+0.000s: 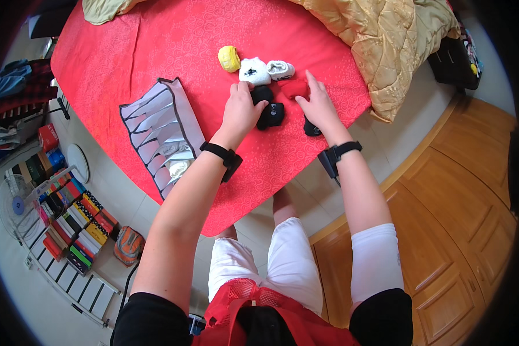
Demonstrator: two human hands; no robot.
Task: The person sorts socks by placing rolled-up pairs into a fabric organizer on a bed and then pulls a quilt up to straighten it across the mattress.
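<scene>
A loose group of rolled socks lies on the red bed cover. My left hand (pixel 241 111) is at its near left side, thumb and fingers apart, against a black rolled sock (pixel 262 93). Close by lies another black sock (pixel 273 117). My right hand (pixel 319 107) is open with fingers stretched, beside a red rolled sock (pixel 294 88). Partly under my right wrist is a dark sock (pixel 311 128). Farther off are a white sock with a dark mark (pixel 255 71), a white-and-grey sock (pixel 281 70) and a yellow one (pixel 229 59).
Left of my left forearm stands a pale fabric organizer (pixel 185 109) with dark edging, several compartments and some white rolled items in it. A gold quilt (pixel 380 52) hangs at the far right. Bookshelves (pixel 69 225) and a fan (pixel 17 205) stand left of the bed (pixel 98 104).
</scene>
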